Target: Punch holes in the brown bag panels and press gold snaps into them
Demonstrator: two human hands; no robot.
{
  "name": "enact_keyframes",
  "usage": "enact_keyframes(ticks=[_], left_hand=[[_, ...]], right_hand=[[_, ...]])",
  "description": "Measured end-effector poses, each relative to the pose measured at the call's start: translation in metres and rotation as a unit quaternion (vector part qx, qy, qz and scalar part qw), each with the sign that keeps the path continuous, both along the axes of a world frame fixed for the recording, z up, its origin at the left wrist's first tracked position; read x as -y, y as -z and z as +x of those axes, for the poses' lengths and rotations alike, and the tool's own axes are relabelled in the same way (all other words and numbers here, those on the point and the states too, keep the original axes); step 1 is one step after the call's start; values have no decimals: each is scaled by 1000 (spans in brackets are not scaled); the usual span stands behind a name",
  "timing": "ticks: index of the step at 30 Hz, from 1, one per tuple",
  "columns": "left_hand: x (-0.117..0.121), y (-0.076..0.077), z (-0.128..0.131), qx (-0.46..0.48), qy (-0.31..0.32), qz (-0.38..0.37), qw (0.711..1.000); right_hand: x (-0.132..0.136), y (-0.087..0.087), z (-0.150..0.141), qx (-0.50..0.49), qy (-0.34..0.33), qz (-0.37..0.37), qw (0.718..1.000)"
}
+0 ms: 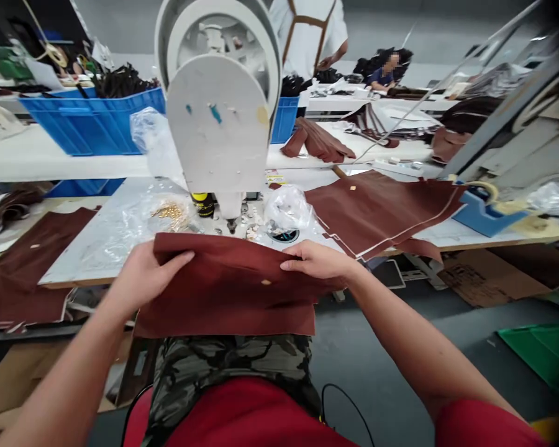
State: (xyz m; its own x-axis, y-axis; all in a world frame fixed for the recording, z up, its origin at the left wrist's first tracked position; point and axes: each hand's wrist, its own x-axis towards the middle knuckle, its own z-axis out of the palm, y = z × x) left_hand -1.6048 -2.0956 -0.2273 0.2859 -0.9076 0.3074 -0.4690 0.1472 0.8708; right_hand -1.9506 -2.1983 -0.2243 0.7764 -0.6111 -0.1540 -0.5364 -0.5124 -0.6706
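The left hand (149,276) and right hand (319,261) hold a maroon cloth (228,298) up at the near edge of the white table (93,248), just in front of the sewing machine (217,124). The cloth hangs in folds over the person's camouflage shorts (233,372). On both hands the fingers lie pressed together over the top fold; the thumbs are hidden, so any pinch cannot be told.

Two more maroon panels lie nearby: one (377,211) on the table to the right, one (23,273) draping off to the left. Between the hands and the machine's needle sit two clear plastic bags: the left one (121,230) holds small gold hardware, and the right one (286,208) looks empty. A blue tape dispenser (487,211) sits at the right.

Three blue crates show: two (90,121) (285,118) far off, the left one heaped with black strips, and a third (84,187) lower down. Two co-workers (307,37) (382,71) are at the far benches.
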Motion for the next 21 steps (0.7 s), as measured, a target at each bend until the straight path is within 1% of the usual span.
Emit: enact_keyframes(ticks=[1, 2, 3, 4, 5, 6, 7, 8, 11, 12, 14, 16, 17, 18, 19, 21], left_hand=[[-8, 6, -5, 71, -61, -66, 993], [-15, 14, -15, 159, -90, -124, 975], [-20, 21, -27, 246, -81, -163, 952], [-23, 28, -40, 313, -50, -189, 929], [-24, 35, -53, 371, -2, -192, 909], [-21, 41, -64, 419, 45, -179, 889], [-16, 45, -73, 456, 78, -160, 872], [-11, 48, -78, 483, 93, -142, 859], [6, 50, -77, 523, 92, -108, 841], [8, 50, -74, 531, 107, -104, 834], [7, 51, -70, 541, 174, -93, 818], [1, 52, -69, 538, 265, -62, 798], [-4, 51, -70, 532, 292, -44, 794], [-8, 49, -71, 525, 295, -33, 798], [-11, 46, -71, 520, 268, -31, 811], [-11, 37, -69, 510, 151, -45, 845]], right_hand=[[-2, 7, 11, 9, 12, -30, 999], [-4, 13, 22, 16, 24, -62, 998], [-7, 17, 32, 25, 31, -87, 995], [-9, 19, 42, 36, 34, -105, 993], [-10, 20, 50, 50, 34, -115, 991], [-12, 20, 58, 64, 32, -123, 990], [-13, 19, 64, 75, 34, -130, 988], [-14, 18, 70, 83, 38, -137, 986], [-13, 21, 80, 88, 52, -144, 984], [-12, 24, 81, 92, 59, -146, 983], [-8, 32, 83, 109, 74, -143, 981], [-3, 40, 84, 122, 91, -135, 979], [0, 43, 85, 125, 97, -128, 979], [2, 45, 86, 124, 99, -121, 980], [4, 46, 87, 122, 99, -112, 981], [7, 48, 89, 123, 95, -88, 984]])
